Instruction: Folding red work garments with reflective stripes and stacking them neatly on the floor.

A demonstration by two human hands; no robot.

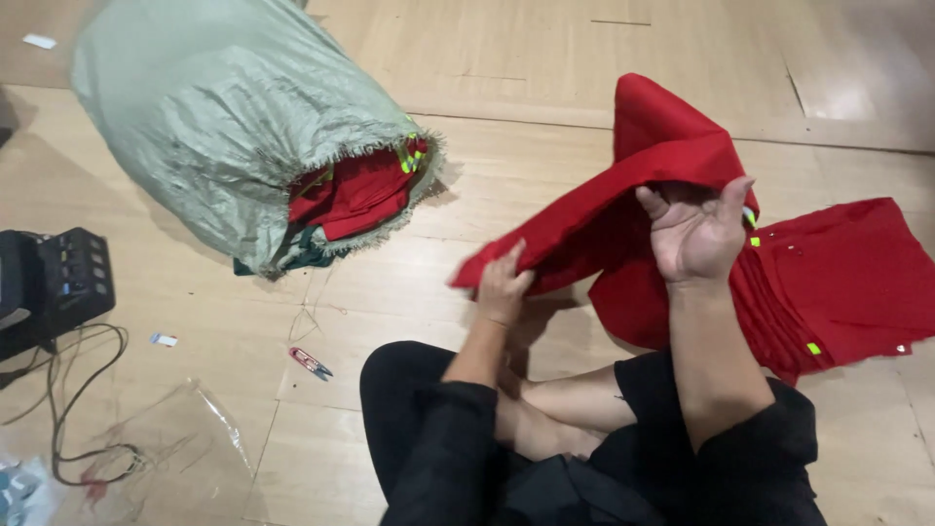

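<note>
I sit on a wooden floor with a red fabric piece [623, 190] lifted between both hands. My left hand [503, 286] pinches its lower left end. My right hand [697, 230], palm toward me, grips the upper fold near a small yellow-green tag. The cloth arches up behind my right hand. A stack of flat red fabric pieces [838, 278] with yellow-green tags lies on the floor to the right, under and beyond my right forearm.
A large pale green woven sack [229, 117] lies at upper left, its open mouth showing more red cloth. Small red thread snips [310, 362] lie on the floor. A black device [54, 282] with cables and a clear plastic bag [161, 443] sit at left.
</note>
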